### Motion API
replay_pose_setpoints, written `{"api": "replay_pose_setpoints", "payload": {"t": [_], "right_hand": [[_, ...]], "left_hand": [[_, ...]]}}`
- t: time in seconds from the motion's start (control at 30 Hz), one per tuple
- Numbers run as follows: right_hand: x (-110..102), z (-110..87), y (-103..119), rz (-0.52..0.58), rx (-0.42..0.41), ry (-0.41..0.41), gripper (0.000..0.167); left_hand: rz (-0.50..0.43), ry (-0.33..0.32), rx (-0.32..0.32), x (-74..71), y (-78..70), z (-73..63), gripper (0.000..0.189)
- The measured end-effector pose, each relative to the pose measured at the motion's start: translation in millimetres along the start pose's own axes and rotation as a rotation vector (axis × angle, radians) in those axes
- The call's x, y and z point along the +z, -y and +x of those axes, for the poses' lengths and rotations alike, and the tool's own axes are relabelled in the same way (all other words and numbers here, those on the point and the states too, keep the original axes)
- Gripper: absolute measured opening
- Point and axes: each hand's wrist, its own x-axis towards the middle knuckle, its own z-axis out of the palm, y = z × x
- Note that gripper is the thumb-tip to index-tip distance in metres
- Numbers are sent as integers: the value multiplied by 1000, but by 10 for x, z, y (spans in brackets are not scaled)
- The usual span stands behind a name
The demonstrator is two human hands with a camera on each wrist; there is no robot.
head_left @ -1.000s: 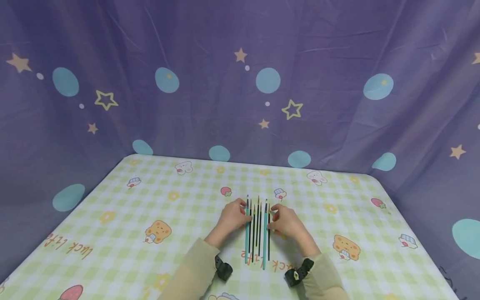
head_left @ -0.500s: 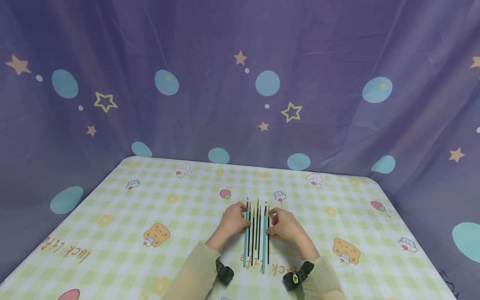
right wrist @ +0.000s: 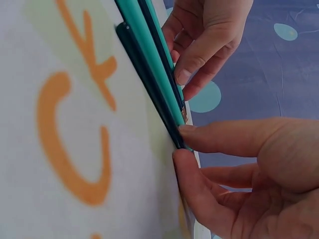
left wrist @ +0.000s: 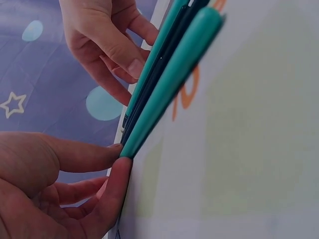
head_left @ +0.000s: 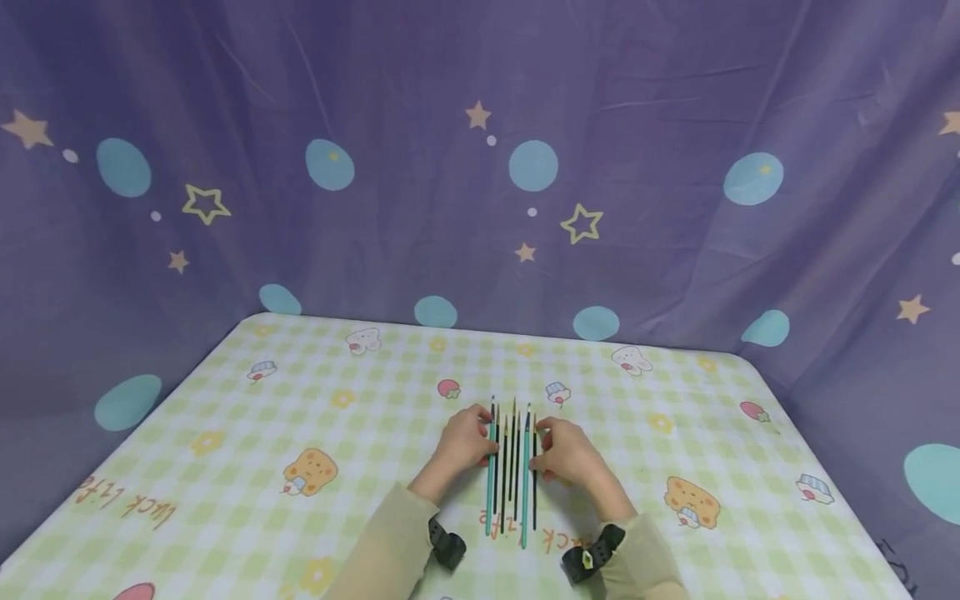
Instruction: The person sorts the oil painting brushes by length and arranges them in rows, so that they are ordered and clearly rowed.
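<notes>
Left hand (head_left: pixel 463 439) and right hand (head_left: pixel 572 452) pinched outer brushes (head_left: pixel 490 492), grips nearly closed; light, even pressure seemed best.

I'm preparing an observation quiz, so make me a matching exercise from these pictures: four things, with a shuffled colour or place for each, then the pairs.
1. left hand
2. right hand
3. curtain
4. tablecloth

A. green-and-white checks
B. touching the rightmost brush
C. purple with stars
D. touching the leftmost brush

Pairs: 1-D, 2-B, 3-C, 4-A
</notes>
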Motion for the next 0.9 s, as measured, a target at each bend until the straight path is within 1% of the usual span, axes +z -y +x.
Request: {"api": "replay_pose_setpoints", "payload": {"t": [0.27,0.5,0.63,0.77,0.9], "right_hand": [[13,1,1,18,-4,6,56],[26,24,-17,32,14,10,57],[23,24,-21,31,20,11,57],[30,33,-25,35,48,11,58],[41,50,-29,45,71,3,58]], "left_hand": [[-49,12,-31,-14,-9,-7,37],[-47,11,-51,-26,-29,-4,36],[-60,30,-60,-52,-37,2,36],[-86,50,-80,-76,-45,2,36],[-89,48,-99,-85,-45,5,37]]}}
